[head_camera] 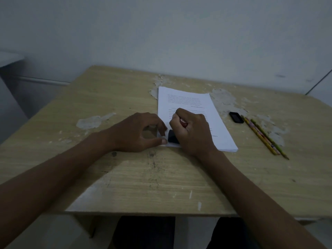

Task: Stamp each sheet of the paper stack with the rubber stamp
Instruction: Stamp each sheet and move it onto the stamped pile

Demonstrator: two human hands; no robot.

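Note:
A stack of white printed paper (190, 101) lies on the worn wooden table (143, 177). My right hand (192, 130) grips the rubber stamp (172, 137), whose black base stands on the near left corner of the top sheet. A bit of red handle shows between the fingers. My left hand (136, 132) rests at the stack's left edge, with thumb and fingertips touching the sheet's corner beside the stamp. The hands hide the lower left part of the page.
A small black lid or ink pad (236, 117) lies right of the stack. Three pencils (262, 135) lie beyond it near the table's right side. A pale wall stands right behind the table. My legs show under the near edge.

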